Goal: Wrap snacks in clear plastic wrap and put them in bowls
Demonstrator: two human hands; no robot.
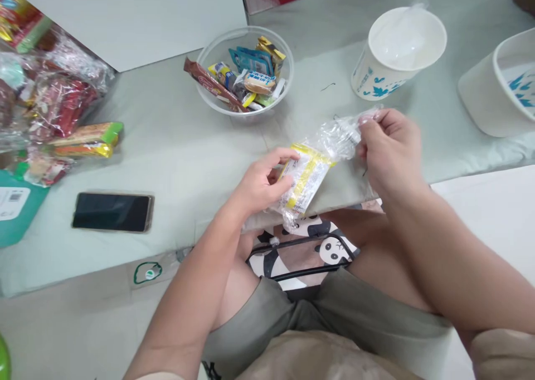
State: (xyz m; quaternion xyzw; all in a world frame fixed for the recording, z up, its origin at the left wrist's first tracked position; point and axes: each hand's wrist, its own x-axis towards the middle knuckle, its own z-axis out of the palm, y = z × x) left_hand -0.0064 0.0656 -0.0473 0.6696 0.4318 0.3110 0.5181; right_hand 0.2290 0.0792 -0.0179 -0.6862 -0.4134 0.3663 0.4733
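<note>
A small white-and-yellow packet (307,179) in a clear plastic bag (336,136) is in front of me at the table's near edge. My left hand (267,180) is closed on the packet's left side, fingers on top and thumb along its near edge. Pinched in my right hand (390,146) is the gathered upper end of the bag, pulled out to the right. The print on the packet is too small to read. Beyond it a clear round bowl (288,57) holds several wrapped snacks, among them a brown wrapper (211,83) leaning over the rim.
A paper cup (363,79) with plastic in it stands beyond my right hand, with a white container (480,96) farther right. At left lie a phone (112,212) and a heap of bagged snacks (62,101). A panda-print item (309,252) is below the table edge.
</note>
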